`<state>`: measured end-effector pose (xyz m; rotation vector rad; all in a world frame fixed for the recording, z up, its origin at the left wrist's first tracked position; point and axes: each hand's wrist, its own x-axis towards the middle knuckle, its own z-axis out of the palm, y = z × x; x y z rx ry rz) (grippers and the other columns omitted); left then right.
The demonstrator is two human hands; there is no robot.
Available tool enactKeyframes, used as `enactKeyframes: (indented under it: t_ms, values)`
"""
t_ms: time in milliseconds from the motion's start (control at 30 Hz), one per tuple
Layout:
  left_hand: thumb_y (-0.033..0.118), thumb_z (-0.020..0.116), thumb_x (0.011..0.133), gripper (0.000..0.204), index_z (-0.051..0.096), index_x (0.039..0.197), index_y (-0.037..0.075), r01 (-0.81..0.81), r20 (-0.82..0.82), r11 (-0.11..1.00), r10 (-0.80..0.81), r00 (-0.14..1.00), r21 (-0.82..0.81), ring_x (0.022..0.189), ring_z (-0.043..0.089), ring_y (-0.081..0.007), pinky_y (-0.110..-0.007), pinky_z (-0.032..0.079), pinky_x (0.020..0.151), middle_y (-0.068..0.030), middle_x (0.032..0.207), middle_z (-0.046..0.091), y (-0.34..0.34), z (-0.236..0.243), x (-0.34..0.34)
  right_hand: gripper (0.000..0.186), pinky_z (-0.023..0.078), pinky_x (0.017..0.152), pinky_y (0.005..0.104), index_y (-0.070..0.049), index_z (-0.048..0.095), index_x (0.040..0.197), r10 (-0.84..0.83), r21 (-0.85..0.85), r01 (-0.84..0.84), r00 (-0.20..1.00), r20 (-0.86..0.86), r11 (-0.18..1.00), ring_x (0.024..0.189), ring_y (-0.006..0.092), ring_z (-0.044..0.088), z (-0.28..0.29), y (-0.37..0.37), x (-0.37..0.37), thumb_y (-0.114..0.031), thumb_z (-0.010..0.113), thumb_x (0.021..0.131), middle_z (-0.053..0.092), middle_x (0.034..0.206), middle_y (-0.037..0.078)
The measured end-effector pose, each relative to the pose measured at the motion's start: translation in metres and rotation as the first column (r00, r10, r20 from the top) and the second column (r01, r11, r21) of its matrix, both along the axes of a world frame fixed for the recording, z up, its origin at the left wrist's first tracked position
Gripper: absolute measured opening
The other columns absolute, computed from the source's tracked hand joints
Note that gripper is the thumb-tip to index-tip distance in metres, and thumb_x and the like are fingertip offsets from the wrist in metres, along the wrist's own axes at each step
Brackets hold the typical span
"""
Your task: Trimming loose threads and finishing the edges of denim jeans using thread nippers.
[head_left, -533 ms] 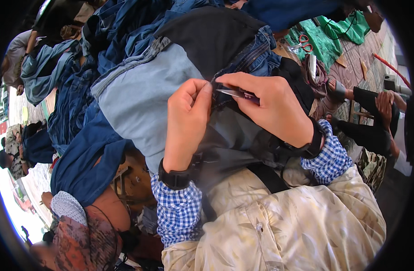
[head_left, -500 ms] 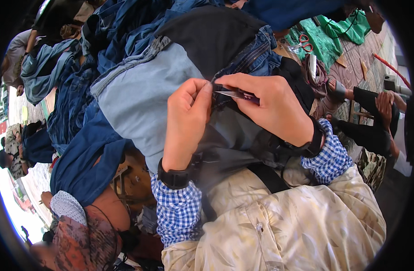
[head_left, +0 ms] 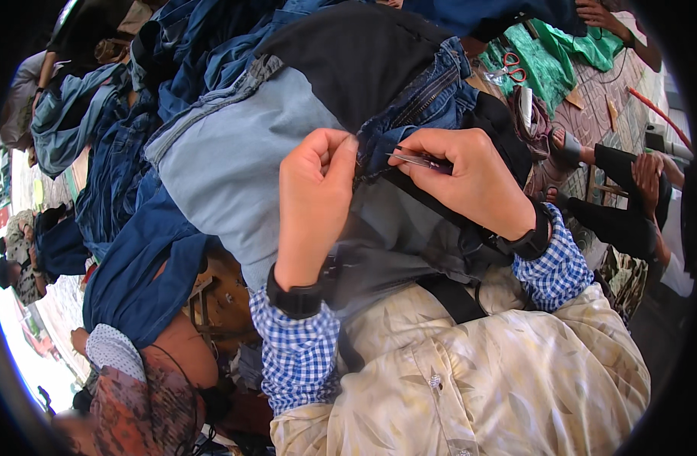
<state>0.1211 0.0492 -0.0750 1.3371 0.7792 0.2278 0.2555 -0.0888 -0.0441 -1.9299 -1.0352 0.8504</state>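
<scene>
Item: denim jeans (head_left: 230,137), pale side up, spread over the person's lap and reaching away in front, with a black cloth panel (head_left: 356,68) at the far end and a dark blue fly with a metal zipper (head_left: 424,99) to the right.

Left hand (head_left: 315,190): thumb and forefinger pressed together at the tips, beside the lower end of the fly; whatever lies between them (a thread end, perhaps) is too fine to make out. Position nearly as half a second ago.

Right hand (head_left: 466,175): fingers curled around small dark-handled snips (head_left: 420,160), pale metal tip pointing left, thumb and forefinger close above the tip.

Change noted: the right hand has drawn off to the right. Half a second ago its forefinger reached almost to the left fingertips; a plain gap now parts them, and more of the fly and zipper shows between and above the hands. Bearing on the work: the tip appears clear of the pinched spot, which suggests a pause between snips or a pull on something fine; which of these, cannot be told.

Adjacent stock: heaped blue jeans (head_left: 188,64), upper left; red-handled scissors (head_left: 515,70) on green sheeting (head_left: 550,87), upper right.
</scene>
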Motion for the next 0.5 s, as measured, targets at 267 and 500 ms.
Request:
enactKeyframes:
  t_ms: [267, 500]
  values:
    - [0.017, 0.057, 0.099, 0.018, 0.064, 0.099, 0.0, -0.006, -0.068, 0.997, 0.011, 0.998, 0.071, 0.054, 0.046, -0.0008, -0.017, 0.034, 0.047, 0.005, 0.067, 0.052, -0.001, 0.008, -0.004, 0.014, 0.051, 0.07, 0.0239, 0.005, 0.068, 0.098, -0.017, 0.043, 0.017, 1.0, -0.007, 0.999, 0.08, 0.0101, 0.067, -0.004, -0.002, 0.0, 0.0, 0.064, 0.085, 0.073, 0.087, 0.01]
    - [0.013, 0.059, 0.098, 0.017, 0.064, 0.105, -0.002, 0.021, -0.091, 0.987, -0.007, 0.996, 0.158, 0.057, 0.047, -0.0007, -0.017, 0.036, 0.049, 0.0039, 0.072, 0.057, -0.008, 0.013, -0.015, 0.014, 0.05, 0.069, 0.0233, 0.005, 0.068, 0.097, -0.028, 0.092, 0.03, 0.999, -0.024, 0.995, 0.08, 0.009, 0.066, -0.007, -0.003, 0.0, -0.001, 0.063, 0.085, 0.073, 0.087, 0.009]
